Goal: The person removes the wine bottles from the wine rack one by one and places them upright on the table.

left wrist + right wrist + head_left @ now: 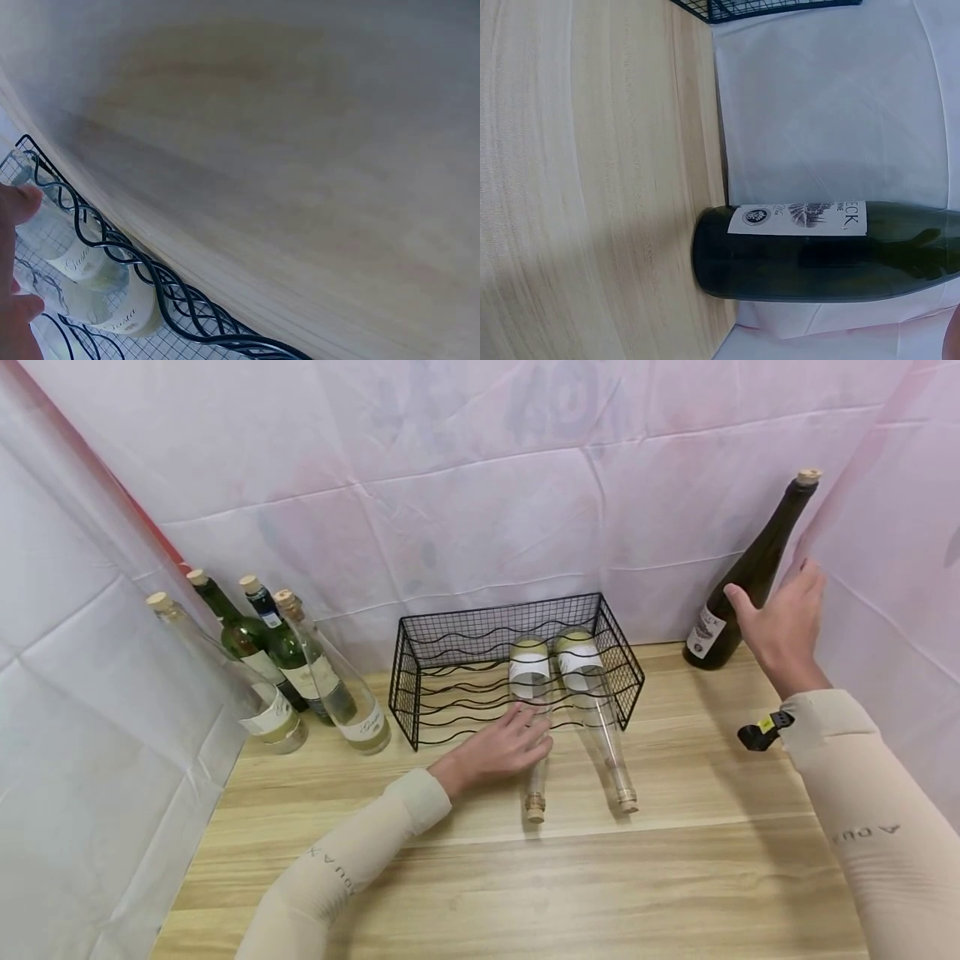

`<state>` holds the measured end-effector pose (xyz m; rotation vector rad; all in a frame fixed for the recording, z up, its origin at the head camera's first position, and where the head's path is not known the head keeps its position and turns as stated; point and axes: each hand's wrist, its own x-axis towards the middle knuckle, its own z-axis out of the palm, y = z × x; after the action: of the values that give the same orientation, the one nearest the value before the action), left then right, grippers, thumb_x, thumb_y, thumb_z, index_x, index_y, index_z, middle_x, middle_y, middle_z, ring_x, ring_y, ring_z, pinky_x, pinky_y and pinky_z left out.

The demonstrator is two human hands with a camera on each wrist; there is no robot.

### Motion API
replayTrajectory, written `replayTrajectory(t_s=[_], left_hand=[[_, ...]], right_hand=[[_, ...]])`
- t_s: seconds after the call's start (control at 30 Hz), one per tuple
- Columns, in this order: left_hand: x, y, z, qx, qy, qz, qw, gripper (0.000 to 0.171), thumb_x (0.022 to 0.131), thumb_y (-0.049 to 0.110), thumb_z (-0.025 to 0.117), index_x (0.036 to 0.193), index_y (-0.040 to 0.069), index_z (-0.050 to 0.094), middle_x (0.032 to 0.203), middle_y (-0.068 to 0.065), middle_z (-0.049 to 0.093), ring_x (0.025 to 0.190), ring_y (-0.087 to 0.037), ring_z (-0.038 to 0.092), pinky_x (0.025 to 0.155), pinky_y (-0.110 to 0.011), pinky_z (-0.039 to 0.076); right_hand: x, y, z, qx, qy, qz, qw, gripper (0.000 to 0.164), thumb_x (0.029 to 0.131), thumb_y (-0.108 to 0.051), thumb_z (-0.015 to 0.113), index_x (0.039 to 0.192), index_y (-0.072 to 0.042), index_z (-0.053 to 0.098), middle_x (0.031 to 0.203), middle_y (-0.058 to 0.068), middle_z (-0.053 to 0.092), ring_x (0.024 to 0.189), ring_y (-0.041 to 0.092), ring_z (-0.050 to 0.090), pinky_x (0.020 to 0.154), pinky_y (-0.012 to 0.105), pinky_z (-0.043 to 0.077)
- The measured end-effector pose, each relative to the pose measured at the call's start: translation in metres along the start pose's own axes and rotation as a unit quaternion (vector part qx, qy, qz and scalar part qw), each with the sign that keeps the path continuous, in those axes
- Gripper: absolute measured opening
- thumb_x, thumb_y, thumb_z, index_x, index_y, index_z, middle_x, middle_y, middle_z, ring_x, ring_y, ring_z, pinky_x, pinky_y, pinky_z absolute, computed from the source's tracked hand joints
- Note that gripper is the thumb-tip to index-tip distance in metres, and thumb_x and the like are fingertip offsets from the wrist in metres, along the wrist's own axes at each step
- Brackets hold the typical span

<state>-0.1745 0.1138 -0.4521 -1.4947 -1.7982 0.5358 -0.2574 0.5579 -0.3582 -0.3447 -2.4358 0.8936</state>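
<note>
A black wire rack (465, 693) with wavy bars holds two clear glass bottles lying side by side, their corked necks sticking out toward me. My left hand (510, 743) is at the left clear bottle (530, 668), its fingers loosely spread over the glass where the bottle leaves the rack. To its right lies the other clear bottle (581, 660). My right hand (787, 618) is raised beside a dark green wine bottle (738, 581), thumb apart from the fingers and overlapping the bottle's side in the head view. That bottle stands upright, corked, with a white label.
On the left stand two clear bottles, one at the far left (277, 718) and one nearer the rack (363, 718), and two green bottles (296, 668) behind them. White cloth (480, 527) hangs behind the wooden table (525, 893) and along both sides.
</note>
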Motion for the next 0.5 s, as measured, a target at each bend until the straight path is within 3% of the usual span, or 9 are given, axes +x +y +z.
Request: replayTrajectory(t_s=[0.23,0.5], left_hand=[[-0.005,-0.006,-0.016,-0.012,0.013,-0.008,0.9998,0.035,0.098,-0.001,0.031,0.119,0.009,0.058,0.129,-0.018,0.055,0.117,-0.04,0.051,0.1,-0.05,0.042],[-0.009,-0.01,-0.03,-0.037,0.032,-0.002,0.9988,0.033,0.096,-0.002,0.036,0.119,0.006,0.058,0.129,-0.021,0.055,0.118,-0.043,0.049,0.099,-0.048,0.043]], right_hand=[[-0.007,-0.001,0.0,0.002,0.014,-0.015,1.0,0.097,0.084,-0.054,0.06,0.15,-0.01,0.003,0.151,0.016,0.017,0.137,0.03,0.019,0.115,0.044,0.018],[-0.013,0.0,0.001,0.013,0.032,-0.04,0.999,0.091,0.084,-0.05,0.062,0.148,-0.009,0.012,0.148,0.017,0.023,0.134,0.033,0.024,0.113,0.046,0.02]])
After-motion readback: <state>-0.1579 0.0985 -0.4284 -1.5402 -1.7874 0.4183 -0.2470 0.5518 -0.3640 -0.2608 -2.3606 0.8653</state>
